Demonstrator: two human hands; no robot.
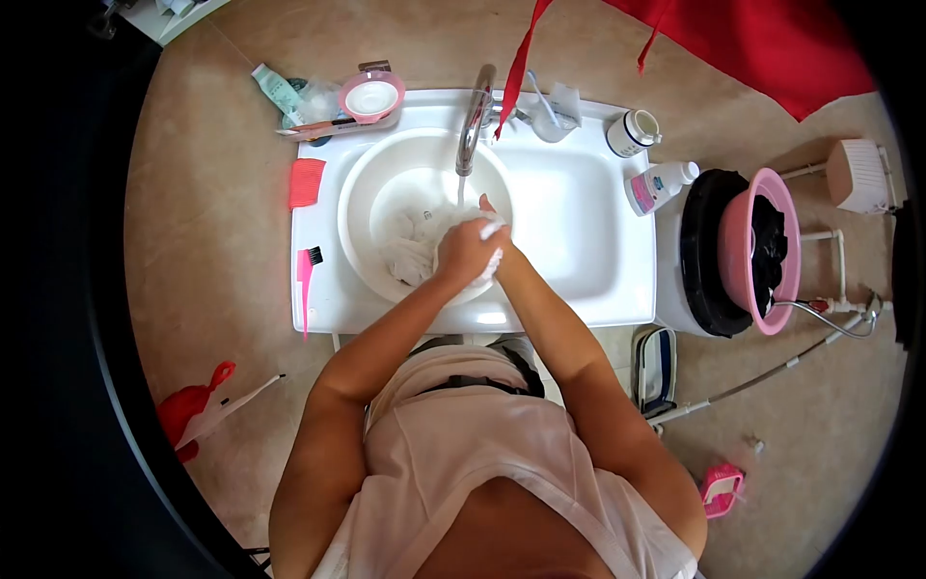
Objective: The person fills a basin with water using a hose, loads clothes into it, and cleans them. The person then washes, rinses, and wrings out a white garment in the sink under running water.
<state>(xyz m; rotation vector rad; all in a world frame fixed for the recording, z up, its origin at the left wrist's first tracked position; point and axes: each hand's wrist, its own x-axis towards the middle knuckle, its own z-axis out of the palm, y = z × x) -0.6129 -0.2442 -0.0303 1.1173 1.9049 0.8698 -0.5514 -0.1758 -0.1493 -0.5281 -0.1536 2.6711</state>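
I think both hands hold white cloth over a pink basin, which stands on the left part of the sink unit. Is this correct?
Only the colour is wrong: the head view shows a white basin, not pink. The left hand and right hand do hold white cloth over it, and it stands on the sink unit's left part.

And here the left hand [465,251] and the bunched cloth [410,257] cover much of the right hand [503,239], its fingers largely out of sight, with that same cloth hiding part of the basin [349,207] floor! Up top, the red fabric [762,43] runs clean off the picture's edge, the shelf [181,19] at upper left is cut too, and over right, the bottle [662,188] carries print too small to read, the black bundle [769,251] impossible to make out.
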